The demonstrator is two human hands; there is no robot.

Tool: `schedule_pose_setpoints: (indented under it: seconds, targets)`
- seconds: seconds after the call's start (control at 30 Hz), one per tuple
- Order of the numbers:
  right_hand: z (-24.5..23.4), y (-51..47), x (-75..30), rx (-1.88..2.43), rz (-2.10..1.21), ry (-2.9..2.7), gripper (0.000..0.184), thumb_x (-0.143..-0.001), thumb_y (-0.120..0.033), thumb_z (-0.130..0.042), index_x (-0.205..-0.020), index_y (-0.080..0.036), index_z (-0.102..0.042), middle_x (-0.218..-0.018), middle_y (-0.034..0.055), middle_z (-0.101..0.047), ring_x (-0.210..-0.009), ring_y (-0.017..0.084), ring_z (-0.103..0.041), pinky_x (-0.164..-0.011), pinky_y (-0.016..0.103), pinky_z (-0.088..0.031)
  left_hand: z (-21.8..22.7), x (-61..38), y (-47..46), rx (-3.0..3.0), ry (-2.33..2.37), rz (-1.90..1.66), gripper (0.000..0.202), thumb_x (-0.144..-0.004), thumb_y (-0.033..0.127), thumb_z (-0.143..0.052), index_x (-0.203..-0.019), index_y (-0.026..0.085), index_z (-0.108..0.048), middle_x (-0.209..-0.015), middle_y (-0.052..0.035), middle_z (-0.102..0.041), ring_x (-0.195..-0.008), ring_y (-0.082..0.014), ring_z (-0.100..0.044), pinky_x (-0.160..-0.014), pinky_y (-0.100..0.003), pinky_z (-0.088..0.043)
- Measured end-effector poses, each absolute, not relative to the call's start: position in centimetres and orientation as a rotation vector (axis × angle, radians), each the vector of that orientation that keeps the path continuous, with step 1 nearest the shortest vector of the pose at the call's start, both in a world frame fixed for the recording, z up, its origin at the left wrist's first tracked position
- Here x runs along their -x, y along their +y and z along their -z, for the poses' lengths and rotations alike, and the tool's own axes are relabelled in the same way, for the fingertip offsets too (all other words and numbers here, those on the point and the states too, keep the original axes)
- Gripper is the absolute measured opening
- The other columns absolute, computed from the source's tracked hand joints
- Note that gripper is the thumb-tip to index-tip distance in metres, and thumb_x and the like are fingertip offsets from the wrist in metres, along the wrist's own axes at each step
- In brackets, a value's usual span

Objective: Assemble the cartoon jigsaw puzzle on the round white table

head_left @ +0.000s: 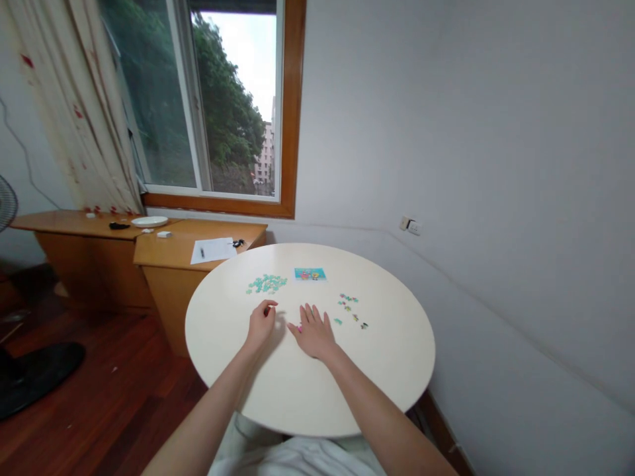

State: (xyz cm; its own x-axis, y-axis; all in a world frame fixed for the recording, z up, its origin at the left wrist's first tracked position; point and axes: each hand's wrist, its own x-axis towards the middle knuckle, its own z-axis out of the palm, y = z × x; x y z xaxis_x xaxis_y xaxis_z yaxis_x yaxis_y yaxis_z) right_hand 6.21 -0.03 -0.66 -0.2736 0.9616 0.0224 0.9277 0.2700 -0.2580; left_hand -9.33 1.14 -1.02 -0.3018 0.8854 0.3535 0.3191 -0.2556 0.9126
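My right hand (314, 332) lies flat on the round white table (317, 403), fingers spread. Under it show a bit of pink by the thumb and a bit of green between the fingers, most of it hidden. To its left, my left hand (262, 322) hovers low with fingers curled together; whatever they may pinch is hidden. Beyond the left hand is a heap of pale green jigsaw pieces (268, 283). Several coloured jigsaw pieces (348, 299) lie right of the right hand, and a single green piece (338, 321) sits closest to it. A small picture card (310, 274) rests farther back.
Wooden cabinets (163, 246) stand behind the table at left, bearing a white plate (149, 221) and a paper sheet (213, 250) with a pen. A wall with a socket (413, 227) borders the right side. A black fan base (40, 370) is on the floor.
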Motion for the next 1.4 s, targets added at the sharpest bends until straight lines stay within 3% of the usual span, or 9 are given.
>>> schedule_pose_setpoints:
  seconds: [0.27, 0.4, 0.5, 0.63, 0.73, 0.9, 1.1, 1.4]
  targets:
    - [0.6, 0.2, -6.5, 1.758, -0.355, -2.430, 0.073, -0.086, -0.062, -0.013, -0.144, -0.017, -0.017, -0.152, 0.0061, -0.011, -0.139, 0.023, -0.004, -0.109, 0.049, -0.001, 1.2, 9.2, 1.4, -1.177, 1.369, -1.558, 0.021, -0.061, 0.015, -0.042, -0.075, 0.014, -0.057, -0.048, 0.0038, -0.047, -0.043, -0.0104, -0.042, -0.047, -0.022, -0.033]
    - [1.0, 0.3, -6.7, 1.588, -0.293, -2.366, 0.065, -0.089, -0.056, -0.019, -0.142, -0.019, -0.024, -0.150, 0.0075, -0.020, -0.139, 0.022, -0.012, -0.110, 0.047, -0.004, 0.9, 9.0, 1.2, -1.202, 1.403, -1.540, 0.016, -0.063, 0.015, -0.046, -0.075, 0.015, -0.057, -0.047, 0.0046, -0.047, -0.043, -0.0102, -0.043, -0.046, -0.022, -0.032]
    - [1.3, 0.8, -7.4, 1.463, -0.292, -2.071, 0.054, -0.091, -0.047, -0.024, -0.137, -0.020, -0.034, -0.145, 0.0077, -0.033, -0.135, 0.019, -0.024, -0.110, 0.040, -0.014, 0.8, 9.0, 1.1, -1.220, 1.439, -1.521, 0.014, -0.064, 0.014, -0.050, -0.076, 0.015, -0.057, -0.053, 0.0036, -0.050, -0.044, -0.0101, -0.045, -0.047, -0.022, -0.033]
    - [1.3, 2.4, -9.4, 1.444, -0.490, -1.495, 0.044, -0.090, -0.038, -0.022, -0.119, -0.018, -0.048, -0.123, 0.0087, -0.057, -0.116, 0.015, -0.050, -0.099, 0.032, -0.035, 0.9, 9.0, 1.2, -1.195, 1.362, -1.544, 0.014, -0.063, 0.010, -0.053, -0.076, 0.014, -0.056, -0.060, 0.0027, -0.053, -0.049, -0.0092, -0.051, -0.055, -0.025, -0.042]
    - [1.4, 3.5, -10.7, 1.434, -0.557, -1.301, 0.036, -0.087, -0.035, -0.023, -0.103, -0.020, -0.052, -0.108, 0.0067, -0.064, -0.104, 0.015, -0.056, -0.093, 0.032, -0.040, 1.1, 9.0, 1.2, -1.163, 1.246, -1.543, 0.015, -0.065, 0.014, -0.058, -0.079, 0.014, -0.054, -0.063, 0.0022, -0.055, -0.053, -0.0086, -0.054, -0.064, -0.028, -0.047]
    - [2.0, 4.0, -10.8, 1.372, -0.619, -1.247, 0.030, -0.083, -0.034, -0.028, -0.089, -0.020, -0.053, -0.088, 0.0050, -0.068, -0.087, 0.015, -0.061, -0.084, 0.029, -0.044, 1.0, 9.0, 0.9, -1.157, 1.189, -1.474, 0.028, -0.064, 0.025, -0.064, -0.087, 0.016, -0.050, -0.065, 0.0004, -0.061, -0.053, -0.0099, -0.057, -0.060, -0.029, -0.049]
    - [2.6, 3.7, -10.0, 1.328, -0.678, -1.333, 0.031, -0.084, -0.038, -0.028, -0.086, -0.021, -0.055, -0.068, -0.0005, -0.065, -0.064, 0.013, -0.059, -0.067, 0.026, -0.047, 0.9, 9.2, 0.9, -1.204, 1.278, -1.488, 0.027, -0.065, 0.028, -0.060, -0.088, 0.016, -0.052, -0.063, -0.0002, -0.062, -0.037, -0.0052, -0.043, -0.041, -0.019, -0.033]
    - [2.2, 3.4, -10.1, 1.311, -0.735, -1.355, 0.027, -0.081, -0.034, -0.031, -0.080, -0.021, -0.055, -0.057, -0.0020, -0.061, -0.054, 0.012, -0.055, -0.058, 0.023, -0.045, 1.5, 9.3, 1.5, -1.090, 1.217, -1.519, 0.015, -0.072, 0.015, -0.051, -0.086, 0.014, -0.056, -0.074, -0.0032, -0.062, -0.045, -0.0048, -0.050, -0.048, -0.020, -0.042]
